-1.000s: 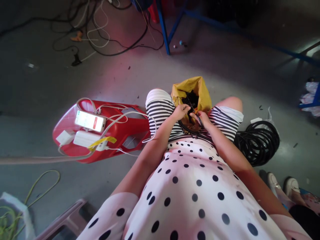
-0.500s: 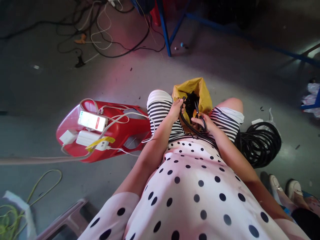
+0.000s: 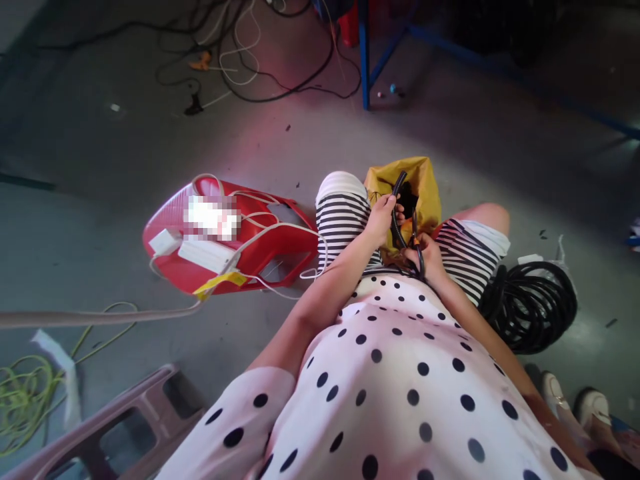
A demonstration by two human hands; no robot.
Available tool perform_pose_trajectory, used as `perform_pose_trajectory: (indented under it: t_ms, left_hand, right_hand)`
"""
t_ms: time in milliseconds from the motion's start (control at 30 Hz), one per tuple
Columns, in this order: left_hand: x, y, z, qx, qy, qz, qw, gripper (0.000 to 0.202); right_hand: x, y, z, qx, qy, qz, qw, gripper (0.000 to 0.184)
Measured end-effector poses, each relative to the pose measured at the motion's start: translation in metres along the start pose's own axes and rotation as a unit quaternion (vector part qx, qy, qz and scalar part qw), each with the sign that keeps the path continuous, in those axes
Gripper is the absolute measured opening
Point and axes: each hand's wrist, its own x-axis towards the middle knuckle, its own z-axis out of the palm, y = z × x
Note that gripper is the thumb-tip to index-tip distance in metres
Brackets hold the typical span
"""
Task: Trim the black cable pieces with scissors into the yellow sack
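Your left hand (image 3: 383,217) is closed around a black bendy tube (image 3: 399,190). The end of the tube sticks up just past your fingers. Your right hand (image 3: 427,257) is curled shut just beside it, on a thin black thing (image 3: 415,237) with a bit of orange. I cannot tell if that is a tool or more tube.

Both hands are right at the open yellow bag (image 3: 427,187). The bag stands on the floor between your knees, with dark bits inside.

It looks like you are working on the end of the tube, just above the bag. A next move would need your left hand to hold firm, so the end stays over the bag.

A big black coil (image 3: 533,307) lies on the floor by your right leg. A red stool (image 3: 250,257) lies tipped over at your left.
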Motion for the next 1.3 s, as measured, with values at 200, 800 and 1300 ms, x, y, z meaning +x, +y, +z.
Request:
perform_pose_trajectory:
  t_ms: [200,800,1300]
  left_hand:
    - [-0.002,-0.007,-0.005,-0.034,-0.035,-0.028,0.998,0.02]
    - [0.02,-0.041,-0.029,0.0,-0.044,-0.133,0.99,0.023]
    - [-0.002,-0.014,-0.039,0.026,-0.049,-0.014,0.998,0.021]
  right_hand:
    - [-0.003,-0.005,0.0,0.025,0.022,0.001,0.999,0.067]
    - [-0.009,-0.005,-0.004,0.207,0.067,0.144,0.965,0.073]
    - [-0.001,-0.008,-0.013,0.072,-0.015,0.084,0.994,0.07]
